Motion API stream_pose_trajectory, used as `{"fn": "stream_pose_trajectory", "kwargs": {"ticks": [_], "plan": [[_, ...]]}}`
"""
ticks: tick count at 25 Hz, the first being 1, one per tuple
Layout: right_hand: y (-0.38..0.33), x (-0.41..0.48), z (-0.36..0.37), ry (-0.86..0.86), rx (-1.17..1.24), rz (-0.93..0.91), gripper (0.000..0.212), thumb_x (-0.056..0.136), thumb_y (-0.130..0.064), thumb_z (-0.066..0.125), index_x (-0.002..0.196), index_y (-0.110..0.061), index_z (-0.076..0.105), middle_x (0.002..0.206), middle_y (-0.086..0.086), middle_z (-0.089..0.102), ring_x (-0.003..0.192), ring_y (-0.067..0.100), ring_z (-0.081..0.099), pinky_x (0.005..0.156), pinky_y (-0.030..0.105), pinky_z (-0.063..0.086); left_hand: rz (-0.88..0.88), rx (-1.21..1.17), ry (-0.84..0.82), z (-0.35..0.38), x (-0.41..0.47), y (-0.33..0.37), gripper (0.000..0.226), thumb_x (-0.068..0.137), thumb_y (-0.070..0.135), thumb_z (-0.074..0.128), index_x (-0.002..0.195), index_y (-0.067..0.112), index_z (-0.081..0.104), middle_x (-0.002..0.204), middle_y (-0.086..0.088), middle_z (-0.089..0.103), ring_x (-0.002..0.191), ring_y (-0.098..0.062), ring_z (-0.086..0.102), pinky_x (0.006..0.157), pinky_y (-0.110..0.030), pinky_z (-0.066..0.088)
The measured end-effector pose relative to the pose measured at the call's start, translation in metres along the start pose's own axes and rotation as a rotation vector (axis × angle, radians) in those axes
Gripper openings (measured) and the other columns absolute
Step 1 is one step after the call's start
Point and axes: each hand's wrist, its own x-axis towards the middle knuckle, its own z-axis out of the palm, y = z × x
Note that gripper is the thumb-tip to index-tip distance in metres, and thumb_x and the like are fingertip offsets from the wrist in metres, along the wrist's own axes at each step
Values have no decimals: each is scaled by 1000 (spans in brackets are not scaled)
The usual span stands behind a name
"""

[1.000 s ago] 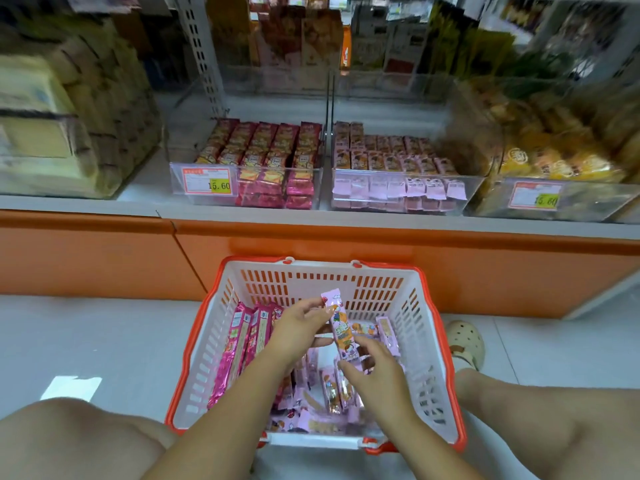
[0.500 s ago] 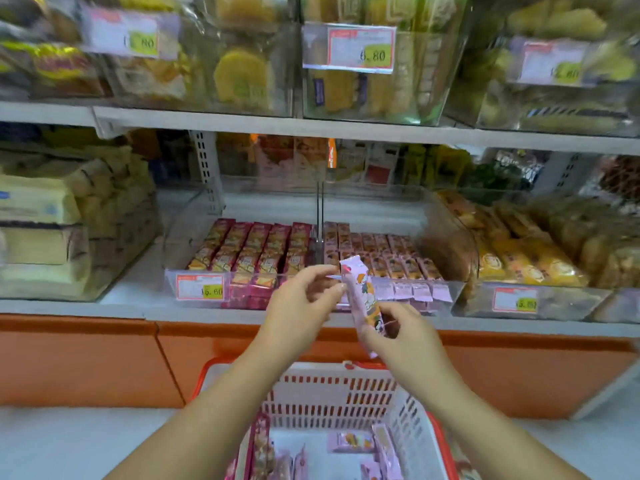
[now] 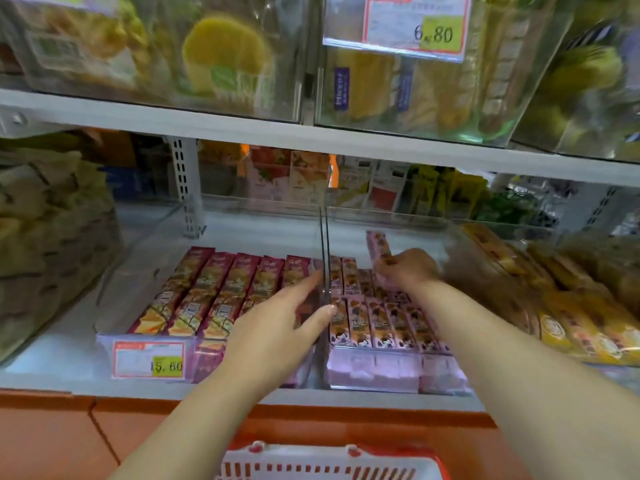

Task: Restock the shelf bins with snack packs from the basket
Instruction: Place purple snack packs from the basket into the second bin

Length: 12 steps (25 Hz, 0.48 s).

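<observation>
My right hand (image 3: 407,268) is inside the clear right-hand bin (image 3: 374,375), shut on a pink snack pack (image 3: 378,249) held above the back rows of matching pink packs (image 3: 377,323). My left hand (image 3: 277,334) hovers with fingers apart at the clear divider between the two bins, thumb touching its edge, holding nothing. The left-hand bin (image 3: 107,337) holds rows of dark red packs (image 3: 214,289). Only the far rim of the red and white basket (image 3: 329,462) shows at the bottom edge.
A yellow price tag (image 3: 149,360) reading 15.60 hangs on the left bin. Yellow packs fill a bin (image 3: 588,323) at the right, pale packs a bin (image 3: 52,237) at the left. The shelf above (image 3: 311,133) carries more clear bins close overhead.
Both hands rose from the basket to the shelf. The right hand carried the pink pack into the right bin, the left hand let go of it, and the view tilted up.
</observation>
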Motion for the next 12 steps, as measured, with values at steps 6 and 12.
{"fn": "stream_pose_trajectory", "kwargs": {"ticks": [6, 12], "plan": [[-3, -2, 17, -127, -8, -29, 39, 81, -41, 72, 87, -6, 55, 80, 4, 54, 78, 20, 53, 59, 26, 39, 4, -30, 17, 0, -2, 1, 58, 89, 65, 39, 143, 52, 25, 141, 26, 44, 118, -4, 54, 93, -33, 49], [-2, -14, 14, -165, -110, -39, 40, 85, -43, 67, 100, -5, 63, 99, 10, 67, 76, 19, 57, 54, 24, 40, -11, 14, 23, -1, -5, 5, 56, 92, 62, 37, 144, 50, 24, 144, 25, 42, 120, -5, 53, 89, -28, 47]]}}
